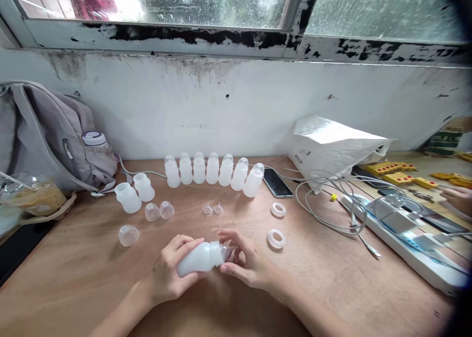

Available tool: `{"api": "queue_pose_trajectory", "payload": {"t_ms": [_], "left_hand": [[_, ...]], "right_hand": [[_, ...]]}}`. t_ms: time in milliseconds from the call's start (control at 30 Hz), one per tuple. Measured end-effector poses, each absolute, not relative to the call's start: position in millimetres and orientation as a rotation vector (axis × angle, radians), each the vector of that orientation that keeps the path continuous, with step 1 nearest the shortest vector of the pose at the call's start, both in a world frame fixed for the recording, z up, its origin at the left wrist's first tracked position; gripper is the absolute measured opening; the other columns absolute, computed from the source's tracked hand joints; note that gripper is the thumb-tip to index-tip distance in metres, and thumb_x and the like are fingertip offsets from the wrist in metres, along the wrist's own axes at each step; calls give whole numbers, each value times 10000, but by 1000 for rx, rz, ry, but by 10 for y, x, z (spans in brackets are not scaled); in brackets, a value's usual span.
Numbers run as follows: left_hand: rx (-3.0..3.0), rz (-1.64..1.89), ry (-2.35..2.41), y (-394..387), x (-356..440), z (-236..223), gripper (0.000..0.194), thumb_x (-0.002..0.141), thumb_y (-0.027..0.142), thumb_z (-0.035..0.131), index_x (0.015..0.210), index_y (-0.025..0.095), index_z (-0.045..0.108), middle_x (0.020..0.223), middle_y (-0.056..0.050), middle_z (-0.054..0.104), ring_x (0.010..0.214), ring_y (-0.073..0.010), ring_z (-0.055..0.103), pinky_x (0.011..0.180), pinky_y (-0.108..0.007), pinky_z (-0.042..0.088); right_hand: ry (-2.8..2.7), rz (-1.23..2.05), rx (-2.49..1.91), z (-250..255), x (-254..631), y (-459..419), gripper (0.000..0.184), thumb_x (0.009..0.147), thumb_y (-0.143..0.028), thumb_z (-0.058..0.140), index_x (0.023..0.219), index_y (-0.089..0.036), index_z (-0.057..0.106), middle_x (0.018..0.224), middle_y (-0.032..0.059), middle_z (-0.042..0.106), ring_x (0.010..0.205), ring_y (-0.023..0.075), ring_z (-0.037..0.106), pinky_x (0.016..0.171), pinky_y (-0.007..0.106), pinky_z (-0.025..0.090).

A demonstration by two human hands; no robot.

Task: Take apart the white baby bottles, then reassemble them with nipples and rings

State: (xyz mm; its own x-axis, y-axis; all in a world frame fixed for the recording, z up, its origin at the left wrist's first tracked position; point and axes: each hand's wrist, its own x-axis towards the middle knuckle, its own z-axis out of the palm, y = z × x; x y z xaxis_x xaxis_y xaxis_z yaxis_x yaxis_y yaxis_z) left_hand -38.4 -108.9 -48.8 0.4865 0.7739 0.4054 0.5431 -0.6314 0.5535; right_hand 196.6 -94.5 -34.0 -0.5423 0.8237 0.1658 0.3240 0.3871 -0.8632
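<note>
My left hand is wrapped round a frosted white baby bottle, tilted on its side with its threaded neck to the right. At that neck, my right hand has its fingers closed on a clear bottle nipple, partly hidden by them. Two more clear nipples lie beyond my hands. Two white collar rings, a far ring and a near ring, rest to the right. Left of my hands are a clear dome cap, two more caps and two topless bottles.
Several capped bottles stand in a row near the wall. A phone, coiled cables, a white bag and a power strip lie right. Left are a backpack and drink cup. Another person's hand shows far right.
</note>
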Motion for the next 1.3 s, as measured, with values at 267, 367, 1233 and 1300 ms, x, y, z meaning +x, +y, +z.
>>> {"api": "queue_pose_trajectory", "payload": {"t_ms": [267,367,1233,1300], "left_hand": [[1950,862,1063,-1112,-327,-363,450,704,320,648,1123,198,536,991,-63,638,818,-201,597,693,-275,473],[1543,784,998,-1136,-227,-318,430,725,416,614,1071,165,567,951,-71,641,773,-191,595,645,-258,462],[729,571,551,-1252,-102,-363,397,724,422,589,975,124,515,768,-52,569,511,-102,546,451,-200,392],[748,576,555,-1251,-99,-330,404,720,420,599,983,127,507,776,-50,564,523,-102,546,460,-201,398]], "right_hand": [[-1786,1353,-1127,-315,1885,-995,364,656,-362,719,935,-201,549,729,-10,575,592,118,517,533,233,423],[-1577,1524,-961,-308,1858,-995,413,696,-344,694,1065,-231,545,927,30,613,815,168,573,707,286,458],[-1215,1841,-723,-279,1792,-1027,490,673,-401,711,1103,-199,590,1160,106,587,1110,265,489,891,375,398],[-1198,1837,-712,-288,1796,-1026,467,674,-387,714,1087,-200,596,1139,103,596,1100,263,495,879,368,401]]}}
